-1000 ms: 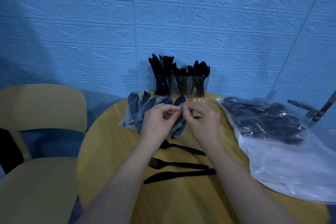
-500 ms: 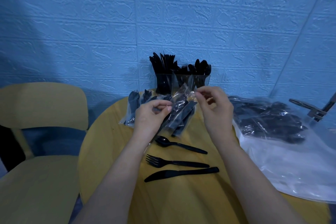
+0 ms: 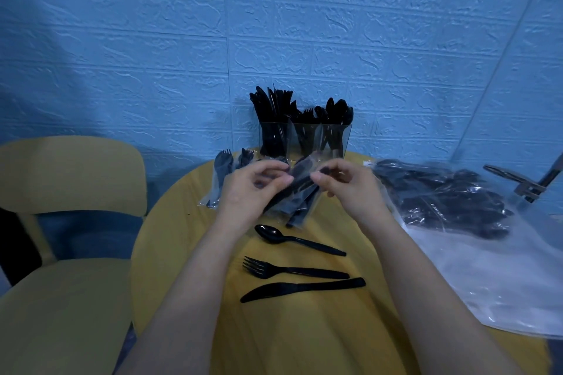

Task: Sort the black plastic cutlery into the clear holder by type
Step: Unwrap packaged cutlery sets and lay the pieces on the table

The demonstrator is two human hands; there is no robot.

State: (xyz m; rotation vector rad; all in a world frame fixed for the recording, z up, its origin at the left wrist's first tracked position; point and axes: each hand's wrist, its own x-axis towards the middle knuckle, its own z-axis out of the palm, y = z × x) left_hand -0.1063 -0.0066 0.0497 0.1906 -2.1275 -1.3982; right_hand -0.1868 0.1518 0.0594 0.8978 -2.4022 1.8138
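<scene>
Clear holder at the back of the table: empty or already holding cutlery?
Already holding cutlery. The clear holder stands upright with black pieces sticking up out of its compartments; which type sits where is hard to tell.

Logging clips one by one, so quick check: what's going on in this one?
A person is sorting black cutlery at a round table. Both hands, left hand and right hand, pinch a clear packet of cutlery held above the table. A spoon, fork and knife lie loose in front. The holder behind already has cutlery in it.
</scene>
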